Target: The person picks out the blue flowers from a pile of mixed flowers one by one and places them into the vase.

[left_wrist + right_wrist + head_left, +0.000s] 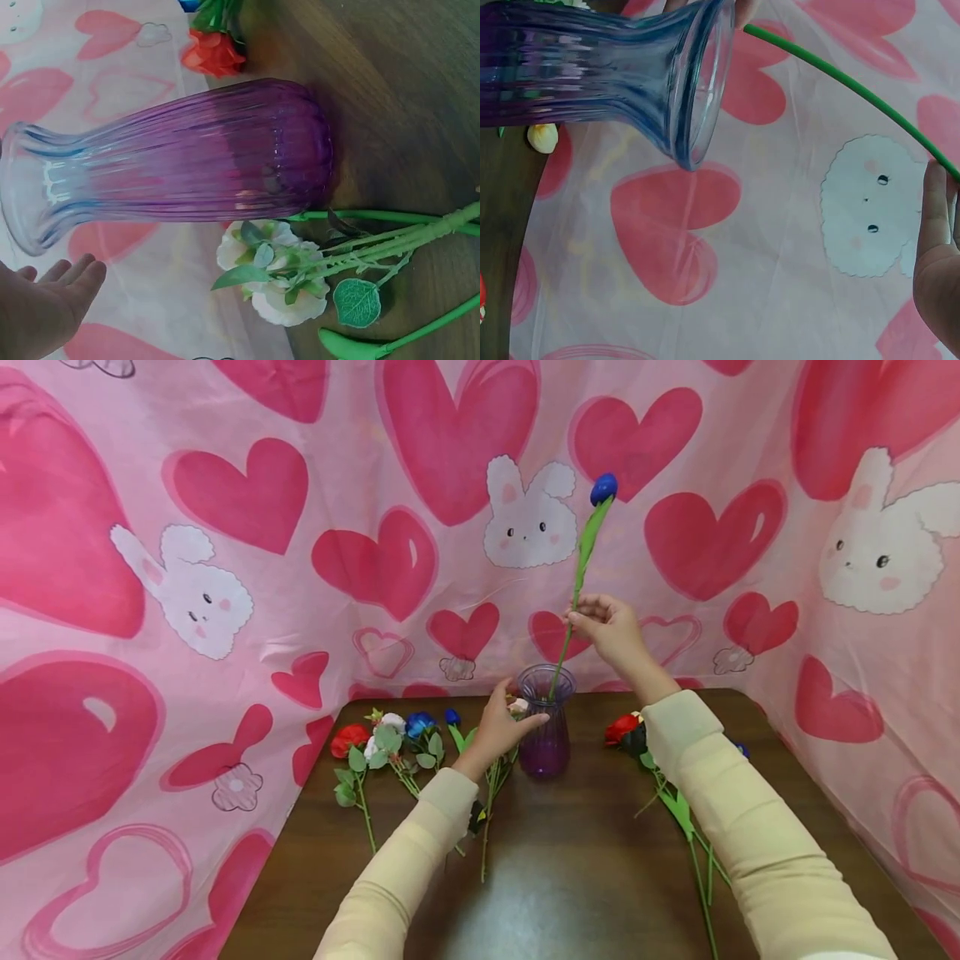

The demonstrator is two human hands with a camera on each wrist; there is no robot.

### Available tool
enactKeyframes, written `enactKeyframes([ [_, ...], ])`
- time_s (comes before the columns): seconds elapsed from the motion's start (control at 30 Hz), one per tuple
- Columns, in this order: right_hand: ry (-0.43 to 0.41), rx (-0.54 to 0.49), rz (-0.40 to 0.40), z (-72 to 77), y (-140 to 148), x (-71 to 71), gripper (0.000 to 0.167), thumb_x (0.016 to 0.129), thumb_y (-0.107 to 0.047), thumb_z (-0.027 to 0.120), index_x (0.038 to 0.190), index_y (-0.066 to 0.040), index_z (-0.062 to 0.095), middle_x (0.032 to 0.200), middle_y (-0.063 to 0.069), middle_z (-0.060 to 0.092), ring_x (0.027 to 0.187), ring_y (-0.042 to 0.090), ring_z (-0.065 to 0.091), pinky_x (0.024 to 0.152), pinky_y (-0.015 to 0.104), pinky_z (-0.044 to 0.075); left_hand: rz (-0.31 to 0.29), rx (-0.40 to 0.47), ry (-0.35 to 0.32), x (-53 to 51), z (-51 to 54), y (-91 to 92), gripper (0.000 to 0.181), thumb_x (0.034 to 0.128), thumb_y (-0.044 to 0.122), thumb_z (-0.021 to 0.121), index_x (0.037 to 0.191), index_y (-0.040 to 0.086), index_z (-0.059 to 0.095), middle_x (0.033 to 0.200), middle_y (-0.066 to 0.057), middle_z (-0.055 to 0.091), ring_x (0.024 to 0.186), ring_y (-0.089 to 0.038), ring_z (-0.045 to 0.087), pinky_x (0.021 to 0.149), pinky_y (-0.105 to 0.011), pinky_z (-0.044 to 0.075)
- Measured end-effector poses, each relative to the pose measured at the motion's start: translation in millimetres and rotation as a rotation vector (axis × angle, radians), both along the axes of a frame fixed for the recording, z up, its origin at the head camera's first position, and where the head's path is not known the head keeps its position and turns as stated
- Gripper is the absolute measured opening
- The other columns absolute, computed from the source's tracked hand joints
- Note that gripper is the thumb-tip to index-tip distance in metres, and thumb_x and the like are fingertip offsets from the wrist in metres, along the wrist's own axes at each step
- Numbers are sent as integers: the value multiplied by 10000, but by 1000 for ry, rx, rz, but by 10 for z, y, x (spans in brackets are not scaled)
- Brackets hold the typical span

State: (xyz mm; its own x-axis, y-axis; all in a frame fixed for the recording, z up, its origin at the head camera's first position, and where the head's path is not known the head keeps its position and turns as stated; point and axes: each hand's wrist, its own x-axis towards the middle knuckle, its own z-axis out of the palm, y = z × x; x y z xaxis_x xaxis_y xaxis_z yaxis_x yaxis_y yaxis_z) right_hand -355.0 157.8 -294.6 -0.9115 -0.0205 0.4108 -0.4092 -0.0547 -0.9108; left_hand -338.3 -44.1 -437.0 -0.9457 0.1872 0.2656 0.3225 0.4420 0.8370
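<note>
A blue tulip (587, 547) on a long green stem is pinched between the thumb and fingers of my right hand (611, 631). Its bare stem end (751, 31) is at the mouth of a ribbed glass vase (545, 743), just off the rim in the right wrist view. The vase stands upright, purple low down and paler at the neck. My left hand (504, 727) is at the vase's left side, thumb and fingers spread. A gap shows between that hand (52, 307) and the glass in the left wrist view.
On the table's left lie a red rose (349, 741), a blue rose (420, 725), pale flowers (289, 289) and another blue tulip (452, 717). More stems lie at right with a red flower (622, 727), partly under my right sleeve. A pink heart-print cloth (465, 577) hangs behind.
</note>
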Motion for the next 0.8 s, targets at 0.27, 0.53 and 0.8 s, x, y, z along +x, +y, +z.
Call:
enactKeyframes([
  [0.27,6,-67,-51,-60,52,-149,134,906,7,657,1035,40,637,918,124,684,787,106,687,736,235,555,-3,104,-74,-68,-18,128,958,785,365,823,1495,117,230,1403,-126,412,1299,-331,448,1002,-428,441],
  [0.53,-42,6,-136,-204,43,-237,145,911,-10,660,1048,33,634,936,154,672,774,71,663,782,267,552,-7,192,-115,-112,-67,234,947,768,307,846,1474,122,243,1410,-141,412,1290,-327,450,998,-412,445],
  [0.8,-108,19,-185,-380,18,-299,130,906,-10,668,1024,22,622,806,-25,619,726,65,640,724,237,559,19,222,-86,-145,-144,278,895,773,245,846,1446,93,277,1363,-139,455,1239,-312,490,992,-410,448],
])
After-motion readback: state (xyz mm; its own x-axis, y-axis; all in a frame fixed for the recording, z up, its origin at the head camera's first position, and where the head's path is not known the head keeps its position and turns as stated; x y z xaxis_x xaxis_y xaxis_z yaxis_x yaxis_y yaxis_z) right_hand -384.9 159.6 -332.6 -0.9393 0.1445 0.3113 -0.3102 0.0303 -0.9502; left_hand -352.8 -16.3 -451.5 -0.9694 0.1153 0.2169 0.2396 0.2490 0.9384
